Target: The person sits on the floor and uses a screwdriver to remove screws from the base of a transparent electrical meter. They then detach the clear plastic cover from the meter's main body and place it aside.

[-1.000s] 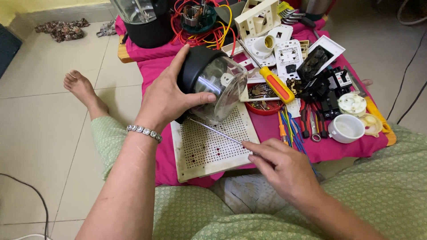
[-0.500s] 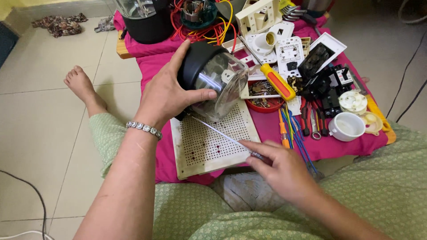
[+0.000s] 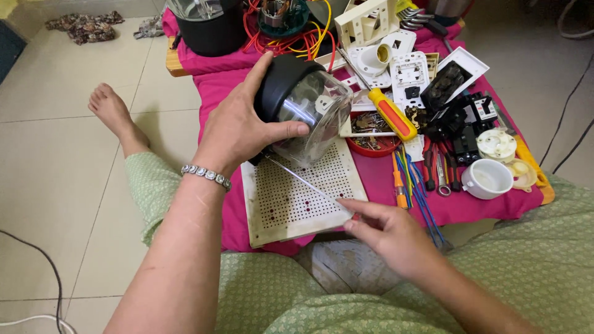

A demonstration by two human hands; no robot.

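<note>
left hand grips meter; right hand pinches thin rod beneath.

The scene is seen from a single head-worn camera, aimed steeply downward and slightly forward from close above. A low table draped in a pink cloth fills the upper middle, tiled floor lies at left, and green-clad lap is cut off at the bottom edge.

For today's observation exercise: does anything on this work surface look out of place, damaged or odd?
The perforated white board carries reddish-brown stains, and red and yellow wires lie tangled at the far edge. Nothing appears spilled.
</note>
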